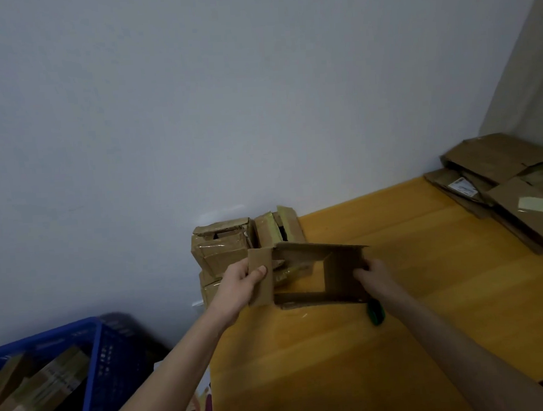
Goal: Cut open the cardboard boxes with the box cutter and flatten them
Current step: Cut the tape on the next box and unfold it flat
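hands: 2, apart; left hand [241, 281] pinches the open box [341, 271] by a flap, right hand [374, 275] grips its other side
open box: 1, held over the table [337, 360]
box cutter [376, 313]: 1, green, on the table by the right wrist
taped boxes [228, 246]: a pile by the wall, can't count em
blue crate [108, 358]: 1

2 hands [241, 283] [374, 277] hold an opened cardboard box [341, 274] above the table [397, 308].

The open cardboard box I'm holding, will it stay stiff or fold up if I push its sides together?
Probably folds: the open cardboard box is a hollow sleeve, the table visible through it, so nothing braces it. Likely light: the left hand pinches only a flap, the right hand one wall.
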`<state>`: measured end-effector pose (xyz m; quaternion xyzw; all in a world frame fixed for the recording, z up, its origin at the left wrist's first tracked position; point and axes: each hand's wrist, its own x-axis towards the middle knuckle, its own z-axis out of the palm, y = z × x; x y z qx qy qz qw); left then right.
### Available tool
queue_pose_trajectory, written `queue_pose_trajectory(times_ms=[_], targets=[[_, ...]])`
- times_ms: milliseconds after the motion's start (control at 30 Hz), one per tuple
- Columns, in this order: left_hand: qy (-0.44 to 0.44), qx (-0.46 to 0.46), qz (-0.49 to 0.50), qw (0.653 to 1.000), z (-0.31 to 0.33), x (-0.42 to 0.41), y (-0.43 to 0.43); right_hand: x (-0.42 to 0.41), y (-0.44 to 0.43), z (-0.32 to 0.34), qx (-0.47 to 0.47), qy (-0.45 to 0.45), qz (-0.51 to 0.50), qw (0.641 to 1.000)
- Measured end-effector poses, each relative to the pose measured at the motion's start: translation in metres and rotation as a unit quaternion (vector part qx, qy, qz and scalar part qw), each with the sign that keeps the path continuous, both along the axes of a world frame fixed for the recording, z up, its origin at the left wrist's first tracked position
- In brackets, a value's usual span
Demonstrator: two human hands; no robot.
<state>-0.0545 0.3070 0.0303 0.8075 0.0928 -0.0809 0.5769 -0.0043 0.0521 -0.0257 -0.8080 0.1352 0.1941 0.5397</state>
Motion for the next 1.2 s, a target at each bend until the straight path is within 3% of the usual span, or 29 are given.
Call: queue_pose_trajectory(times_ms=[100,200,300,433,600,667,733,800,867,967,1000,1100,1200], targets=[[0.005,-0.010,-0.006,1.000,-0.007,-0.004,0.017,-0.004,-0.012,0.002,0.209,0.049,-0.128,0.968],[-0.004,0.058,-0.078,0.995,-0.018,-0.011,0.019,-0.005,-0.014,0.004,0.333,0.086,-0.187,0.920],[-0.034,0.140,-0.161,0.976,-0.026,-0.015,0.015,-0.006,-0.016,0.006,0.407,0.116,-0.175,0.889],[-0.106,0.258,-0.263,0.924,-0.037,-0.014,0.015,-0.006,-0.036,0.009,0.490,0.151,-0.136,0.848],[-0.136,0.330,-0.318,0.878,-0.068,-0.012,0.017,-0.005,-0.046,-0.003,0.340,0.161,-0.022,0.926],[-0.107,0.336,-0.336,0.873,-0.080,-0.015,0.016,-0.004,-0.044,-0.013,0.237,0.138,-0.044,0.961],[-0.071,0.347,-0.337,0.872,-0.091,-0.020,0.012,-0.006,-0.040,-0.025,0.212,0.119,-0.064,0.968],[-0.016,0.316,-0.234,0.919,-0.102,-0.027,0.010,-0.010,-0.036,-0.037,0.212,0.127,-0.066,0.967],[0.060,0.224,-0.064,0.971,-0.112,-0.030,0.008,-0.016,-0.034,-0.049,0.207,0.148,-0.060,0.965],[0.190,0.029,0.080,0.978,-0.133,-0.035,0.009,-0.020,-0.031,-0.068,0.184,0.172,-0.024,0.967],[0.208,0.013,0.101,0.973,-0.141,-0.038,0.010,-0.021,-0.028,-0.074,0.146,0.169,-0.001,0.975],[0.204,0.081,0.174,0.960,-0.166,-0.046,0.007,-0.022,-0.013,-0.100,-0.005,0.117,0.043,0.992],[0.201,0.164,0.187,0.947,-0.185,-0.052,0.002,-0.022,0.008,-0.123,-0.166,0.061,0.073,0.982]])
